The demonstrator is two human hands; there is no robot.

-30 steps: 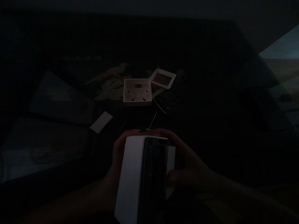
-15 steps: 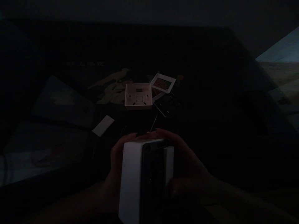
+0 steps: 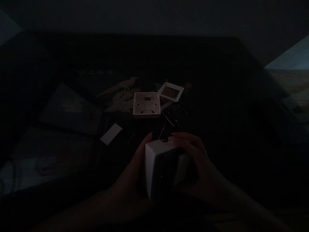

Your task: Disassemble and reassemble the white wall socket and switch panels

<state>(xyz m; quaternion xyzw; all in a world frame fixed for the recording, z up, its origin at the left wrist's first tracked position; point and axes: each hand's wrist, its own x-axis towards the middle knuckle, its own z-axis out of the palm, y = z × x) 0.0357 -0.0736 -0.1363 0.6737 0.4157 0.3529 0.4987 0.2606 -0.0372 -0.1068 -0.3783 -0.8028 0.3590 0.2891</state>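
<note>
In the dim head view, a white plastic switch box [image 3: 150, 169] with a dark inner face is held between my two hands, tilted on its edge. My left hand [image 3: 135, 170] presses along its left side, the thumb and fingers partly lost in shadow. The fingers of my right hand [image 3: 194, 146] curl over its top right edge, near a white flap-like part [image 3: 181, 167]. Just beyond my hands lies a thin metal rod [image 3: 162, 130], perhaps a screwdriver shaft, its near end hidden behind the box.
On the dark glossy table [image 3: 224, 122] sit an open white mounting box [image 3: 147, 111], a white square frame [image 3: 180, 95] and a dark-backed plate [image 3: 175, 112]. To the left lie a white rectangular cover [image 3: 111, 133] and small thin pieces [image 3: 131, 138], perhaps screws.
The switch box has turned and moved up and away from me. My left hand has shifted from its far edge to its left side; my right fingers now lie over its top.
</note>
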